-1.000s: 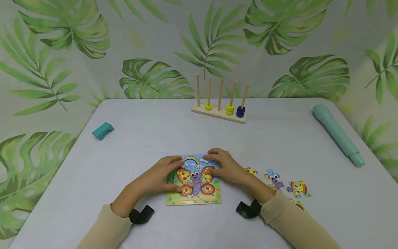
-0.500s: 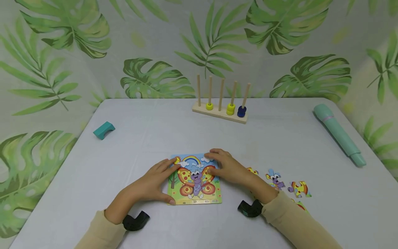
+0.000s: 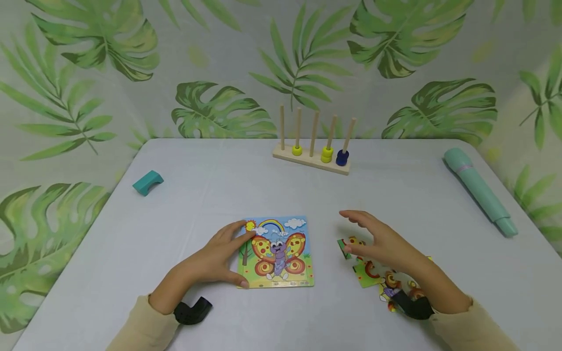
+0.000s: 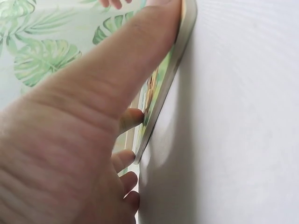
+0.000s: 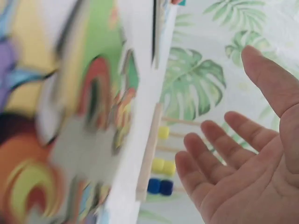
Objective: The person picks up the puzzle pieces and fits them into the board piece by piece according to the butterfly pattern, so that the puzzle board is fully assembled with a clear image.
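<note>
A square puzzle board (image 3: 279, 253) with a butterfly, a rainbow and a sun lies flat in the middle of the table. My left hand (image 3: 212, 258) rests on its left side, the thumb at the lower left corner and fingertips near the sun. In the left wrist view the thumb (image 4: 135, 51) reaches over the board's edge. My right hand (image 3: 391, 246) is apart from the board, above loose puzzle pieces (image 3: 366, 273) to the right. In the right wrist view its fingers (image 5: 212, 149) are spread and hold nothing. The hand and forearm hide some pieces.
A wooden peg stand (image 3: 311, 160) with yellow and dark blue beads stands at the back. A teal arch block (image 3: 148, 183) lies at the far left, and a mint-green microphone-shaped object (image 3: 478, 190) near the right edge. A leaf-patterned cloth (image 3: 224, 112) hangs behind.
My right hand has left the puzzle board and moved right, over the loose pieces. My left hand drew back slightly to the board's left edge, then stayed there.
</note>
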`<state>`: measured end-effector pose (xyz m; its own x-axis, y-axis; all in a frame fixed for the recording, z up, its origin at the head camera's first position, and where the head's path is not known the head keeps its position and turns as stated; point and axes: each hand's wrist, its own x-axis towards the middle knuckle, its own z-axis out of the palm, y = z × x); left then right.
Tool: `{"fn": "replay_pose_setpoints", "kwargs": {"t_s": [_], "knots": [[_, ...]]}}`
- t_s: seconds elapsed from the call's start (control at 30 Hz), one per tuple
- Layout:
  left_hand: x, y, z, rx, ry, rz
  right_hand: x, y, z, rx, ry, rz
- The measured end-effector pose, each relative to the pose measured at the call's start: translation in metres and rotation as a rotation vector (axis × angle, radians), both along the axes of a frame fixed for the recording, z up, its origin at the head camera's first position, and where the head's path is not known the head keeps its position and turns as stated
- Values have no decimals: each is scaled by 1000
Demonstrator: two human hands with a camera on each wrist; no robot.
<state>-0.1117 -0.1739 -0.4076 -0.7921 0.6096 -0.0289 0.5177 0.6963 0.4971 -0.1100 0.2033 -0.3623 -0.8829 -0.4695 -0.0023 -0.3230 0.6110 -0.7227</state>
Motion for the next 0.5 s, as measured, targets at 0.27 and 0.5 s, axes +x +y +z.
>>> {"fn": "replay_pose_setpoints", "kwargs": {"t_s": [0.27, 0.5], "knots": [[-1, -1, -4, 14, 13, 14, -1, 27, -18, 8, -75, -4], [-2, 0, -4, 12, 6, 19, -4, 37, -28, 27, -141, -16]]}}
